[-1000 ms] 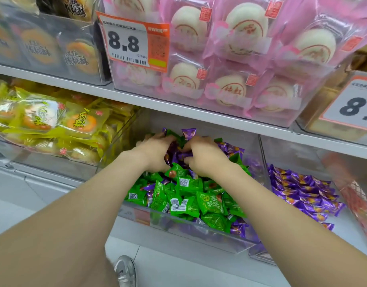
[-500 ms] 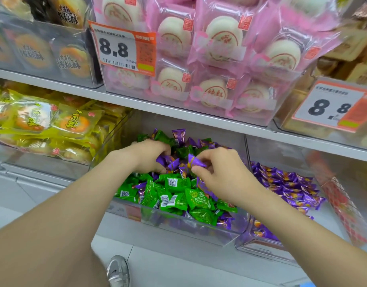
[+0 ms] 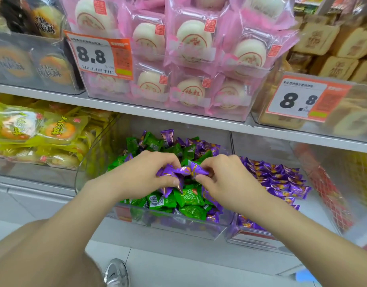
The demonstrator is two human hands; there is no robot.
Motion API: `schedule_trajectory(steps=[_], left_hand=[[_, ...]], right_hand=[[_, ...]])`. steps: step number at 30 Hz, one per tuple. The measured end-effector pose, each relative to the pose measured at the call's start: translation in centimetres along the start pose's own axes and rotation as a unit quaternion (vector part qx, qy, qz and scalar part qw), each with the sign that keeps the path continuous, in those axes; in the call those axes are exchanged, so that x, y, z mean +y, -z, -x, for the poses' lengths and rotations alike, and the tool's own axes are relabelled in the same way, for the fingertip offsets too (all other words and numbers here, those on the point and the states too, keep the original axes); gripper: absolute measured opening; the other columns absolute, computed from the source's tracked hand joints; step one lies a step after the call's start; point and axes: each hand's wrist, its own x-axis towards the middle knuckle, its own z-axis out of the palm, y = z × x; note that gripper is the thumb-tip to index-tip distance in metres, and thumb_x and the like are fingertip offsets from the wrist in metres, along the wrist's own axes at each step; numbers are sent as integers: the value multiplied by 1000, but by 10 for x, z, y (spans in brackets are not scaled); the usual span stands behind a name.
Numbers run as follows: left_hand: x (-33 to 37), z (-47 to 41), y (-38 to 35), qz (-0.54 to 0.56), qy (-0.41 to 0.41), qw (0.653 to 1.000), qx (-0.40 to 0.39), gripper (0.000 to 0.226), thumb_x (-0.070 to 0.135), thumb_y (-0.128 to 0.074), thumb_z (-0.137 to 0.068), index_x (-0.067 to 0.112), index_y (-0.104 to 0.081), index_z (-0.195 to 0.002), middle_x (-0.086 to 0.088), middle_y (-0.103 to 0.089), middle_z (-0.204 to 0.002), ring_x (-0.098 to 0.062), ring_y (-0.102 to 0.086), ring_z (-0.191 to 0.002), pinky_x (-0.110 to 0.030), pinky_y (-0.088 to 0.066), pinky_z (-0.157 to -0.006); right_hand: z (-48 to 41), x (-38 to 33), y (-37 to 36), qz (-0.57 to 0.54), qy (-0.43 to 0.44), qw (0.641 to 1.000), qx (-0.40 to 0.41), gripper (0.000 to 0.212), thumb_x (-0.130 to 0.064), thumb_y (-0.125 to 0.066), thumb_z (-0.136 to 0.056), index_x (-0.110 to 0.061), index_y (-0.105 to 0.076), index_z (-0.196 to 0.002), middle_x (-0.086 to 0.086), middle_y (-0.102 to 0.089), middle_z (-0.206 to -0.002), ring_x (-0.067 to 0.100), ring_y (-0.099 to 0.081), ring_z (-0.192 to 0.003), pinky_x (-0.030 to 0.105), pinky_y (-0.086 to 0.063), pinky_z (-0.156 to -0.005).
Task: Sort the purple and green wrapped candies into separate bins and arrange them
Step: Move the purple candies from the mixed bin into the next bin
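Note:
A clear middle bin (image 3: 199, 224) on the lower shelf holds mixed green candies (image 3: 188, 196) and purple candies (image 3: 201, 145). My left hand (image 3: 145, 175) grips a bunch of purple candies (image 3: 170, 172) just above the pile. My right hand (image 3: 226, 179) pinches a purple candy (image 3: 196, 168) between thumb and fingers, touching the left hand's bunch. The clear bin to the right (image 3: 251, 237) holds only purple candies (image 3: 277, 179), laid in rows.
A bin of yellow-wrapped pastries (image 3: 39, 131) stands to the left. The upper shelf (image 3: 178, 114) overhangs with pink-wrapped buns (image 3: 190, 48), brown cakes (image 3: 333, 44) and price tags (image 3: 99, 56). A bin with red mesh packs (image 3: 331, 193) is at the right. My shoe (image 3: 116, 272) shows on the floor.
Both hands have pulled back out of the pile toward me, lifting purple candies. The view has shifted left, so the bins sit further right.

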Motion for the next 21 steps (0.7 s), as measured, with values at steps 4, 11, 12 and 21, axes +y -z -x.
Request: schedule_trajectory(steps=[4,11,12,21], left_hand=[[4,-6,-6,-39,-2,999,-12,48,56,-71,-94,40,-62,-139,13,-70,-113,-5,-60,-104,-34,-50,-94],[15,-10,-3,13,6,993,116,33,53,-80,-85,39,-68,-113,17,-68,-90,-3,-62,-83,-31,-49,-77],[17,-10,-4,52,1,991,120,27,49,-78,-89,40,-66,-110,13,-70,-90,-5,-64,-84,-37,-53,-79],[73,-3,-21,422,-27,905,39,19,23,-58,-107,23,-71,-121,-14,-76,-104,-29,-68,-83,-32,-57,-71]], right_hand=[[5,4,8,17,-23,1000,-3,18,-39,-71,-92,-22,-71,-95,-1,-67,-65,23,-61,-74,43,-54,-86],[5,15,27,-145,-63,985,70,17,-26,-68,-98,-27,-74,-115,-7,-72,-67,3,-63,-59,22,-50,-77],[5,16,28,-203,-79,974,69,14,-26,-67,-100,-27,-74,-112,-3,-72,-66,3,-56,-53,20,-46,-69],[15,12,22,-451,-127,859,208,10,-24,-81,-91,-17,-76,-96,4,-78,-84,14,-72,-74,28,-59,-71]])
